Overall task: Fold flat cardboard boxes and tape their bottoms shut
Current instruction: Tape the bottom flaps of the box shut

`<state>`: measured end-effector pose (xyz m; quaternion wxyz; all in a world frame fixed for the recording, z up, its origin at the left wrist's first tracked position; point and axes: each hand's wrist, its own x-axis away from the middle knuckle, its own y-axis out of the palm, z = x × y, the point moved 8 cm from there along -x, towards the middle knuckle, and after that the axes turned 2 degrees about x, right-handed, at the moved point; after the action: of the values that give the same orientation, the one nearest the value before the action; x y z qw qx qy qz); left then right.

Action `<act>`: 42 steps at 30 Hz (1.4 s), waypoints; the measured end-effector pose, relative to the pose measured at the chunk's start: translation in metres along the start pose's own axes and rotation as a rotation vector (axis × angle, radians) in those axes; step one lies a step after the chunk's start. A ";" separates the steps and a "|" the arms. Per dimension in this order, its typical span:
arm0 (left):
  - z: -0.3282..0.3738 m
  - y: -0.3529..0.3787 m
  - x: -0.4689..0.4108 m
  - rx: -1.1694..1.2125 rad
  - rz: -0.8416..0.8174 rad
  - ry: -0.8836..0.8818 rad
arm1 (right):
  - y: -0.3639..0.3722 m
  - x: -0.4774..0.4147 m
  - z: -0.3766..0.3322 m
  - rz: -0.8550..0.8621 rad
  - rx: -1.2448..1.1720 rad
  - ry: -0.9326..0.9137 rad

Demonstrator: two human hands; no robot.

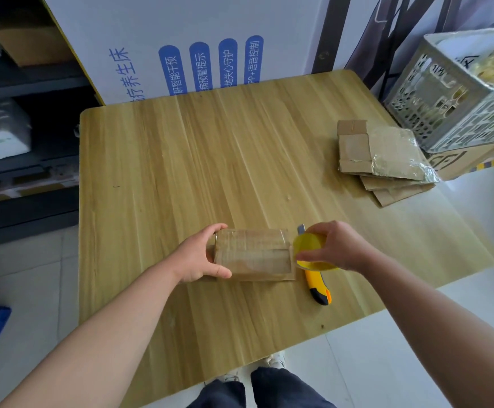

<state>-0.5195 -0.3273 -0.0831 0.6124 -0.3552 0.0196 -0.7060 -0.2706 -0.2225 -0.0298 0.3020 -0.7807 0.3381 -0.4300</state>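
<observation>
A small brown cardboard box [254, 254] stands on the wooden table [210, 160], its upturned face glossy with tape. My left hand [201, 257] grips the box's left end, thumb at the front and fingers over the back edge. My right hand [337, 247] holds a yellow tape roll [310, 245] against the box's right end. A yellow and black utility knife [317, 287] lies on the table just under that roll, its blade tip showing behind it.
A stack of flat cardboard boxes [387, 160] lies at the table's right edge. Beyond it a grey perforated crate [451, 95] sits on a carton. A large white printed box [181, 48] stands behind the table. Dark shelves [19, 113] are at left.
</observation>
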 end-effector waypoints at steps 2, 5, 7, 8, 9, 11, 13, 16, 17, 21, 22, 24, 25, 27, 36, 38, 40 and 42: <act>0.002 -0.001 0.002 -0.013 -0.004 -0.007 | 0.005 -0.003 0.005 -0.012 0.000 0.008; 0.005 -0.002 0.004 -0.019 -0.010 -0.030 | 0.012 -0.006 0.005 -0.044 -0.004 0.002; 0.003 -0.004 0.006 -0.031 -0.009 -0.050 | 0.015 -0.009 0.002 -0.054 0.003 -0.005; 0.002 -0.007 0.007 -0.040 -0.004 -0.059 | 0.017 -0.010 -0.001 -0.055 0.005 -0.008; 0.000 -0.011 0.009 -0.053 -0.001 -0.069 | 0.019 -0.012 -0.004 -0.054 0.002 -0.013; -0.004 -0.023 0.011 -0.093 0.003 -0.088 | 0.026 -0.016 -0.014 -0.050 -0.012 -0.023; -0.010 -0.039 0.014 -0.143 0.010 -0.109 | 0.037 -0.022 -0.026 -0.046 -0.033 -0.039; -0.012 -0.060 0.013 -0.217 0.001 -0.122 | 0.052 -0.030 -0.041 -0.041 -0.065 -0.044; -0.013 -0.063 0.012 -0.218 0.001 -0.118 | 0.055 -0.033 -0.043 -0.041 -0.064 -0.037; -0.004 -0.069 0.013 -0.221 0.225 0.014 | 0.061 -0.037 -0.040 -0.011 -0.076 0.011; -0.001 -0.068 0.016 -0.295 0.305 0.058 | 0.063 -0.037 -0.039 -0.006 -0.082 0.018; 0.002 -0.056 0.022 -0.406 0.375 0.085 | 0.067 -0.036 -0.037 -0.015 -0.113 0.017; 0.001 -0.048 0.024 -0.432 0.374 0.059 | 0.070 -0.036 -0.036 -0.030 -0.140 0.006; 0.001 -0.034 0.022 -0.509 0.382 0.003 | 0.074 -0.036 -0.034 -0.076 -0.231 -0.030; 0.010 -0.004 0.014 -0.738 0.514 -0.061 | 0.084 -0.034 -0.023 -0.150 -0.327 -0.098; 0.023 0.005 0.014 -0.614 0.558 0.019 | 0.080 -0.033 -0.025 -0.116 -0.275 -0.114; 0.019 0.015 0.010 -0.541 0.500 -0.022 | 0.073 -0.032 -0.025 -0.081 -0.232 -0.122; 0.011 0.022 0.010 -0.620 0.431 -0.056 | 0.073 -0.031 -0.023 -0.099 -0.229 -0.133</act>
<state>-0.4951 -0.3372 -0.0804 0.6104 -0.5307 0.2900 -0.5115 -0.3226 -0.2445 -0.0897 0.2112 -0.8526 0.3252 -0.3504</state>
